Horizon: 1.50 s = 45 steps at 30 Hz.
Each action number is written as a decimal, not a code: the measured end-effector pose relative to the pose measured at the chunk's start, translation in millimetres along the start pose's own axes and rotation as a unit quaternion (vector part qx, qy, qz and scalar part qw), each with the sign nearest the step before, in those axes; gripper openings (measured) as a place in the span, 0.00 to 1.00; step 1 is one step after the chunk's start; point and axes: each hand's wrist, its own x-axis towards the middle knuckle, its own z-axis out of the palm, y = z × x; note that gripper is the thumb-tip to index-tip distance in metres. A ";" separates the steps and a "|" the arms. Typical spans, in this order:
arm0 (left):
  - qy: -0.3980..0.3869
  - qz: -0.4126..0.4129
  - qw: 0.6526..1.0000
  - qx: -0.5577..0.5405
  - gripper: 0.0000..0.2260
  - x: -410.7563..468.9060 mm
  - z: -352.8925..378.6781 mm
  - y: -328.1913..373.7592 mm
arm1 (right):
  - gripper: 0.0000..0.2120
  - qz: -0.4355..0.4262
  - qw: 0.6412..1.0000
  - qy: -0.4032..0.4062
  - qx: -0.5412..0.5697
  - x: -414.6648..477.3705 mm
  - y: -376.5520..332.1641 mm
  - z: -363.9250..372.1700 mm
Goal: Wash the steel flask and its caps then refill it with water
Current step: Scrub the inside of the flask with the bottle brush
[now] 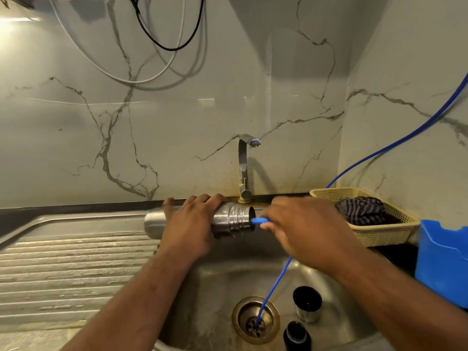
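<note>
Middle of flask (234, 219) behind left hand (190, 225)

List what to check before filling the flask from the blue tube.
1. Grip on steel flask: left hand wraps its body. Ok.
2. Mouth uncapped: open. Ok.
3. Blue tube inside the mouth: right hand pinches it; the tip sits at the rim, not clearly inside. Not ok.
4. Flask upright: it lies sideways over the sink. Not ok.
5. Caps accounted for: steel cap and black cap stand in the basin by the drain. Ok.
6. Water flowing from the tube: cannot tell.
</note>
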 end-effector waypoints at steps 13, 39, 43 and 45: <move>0.021 -0.028 0.999 -0.016 0.31 -1.7 -2.3 12.2 | 0.13 0.011 1.000 -0.023 0.017 -1.2 6.9 -4.0; -0.090 0.076 0.993 -0.009 0.34 2.0 -2.2 19.6 | 0.14 0.017 0.996 -0.081 -0.017 -2.1 20.7 -9.9; -0.089 0.056 0.988 -0.113 0.35 -1.3 -5.2 11.3 | 0.16 0.056 0.996 -0.071 0.006 0.7 26.6 -2.9; -0.039 0.030 0.990 -0.131 0.35 -1.8 -3.4 13.4 | 0.17 0.077 0.994 -0.076 -0.011 1.0 25.6 -1.1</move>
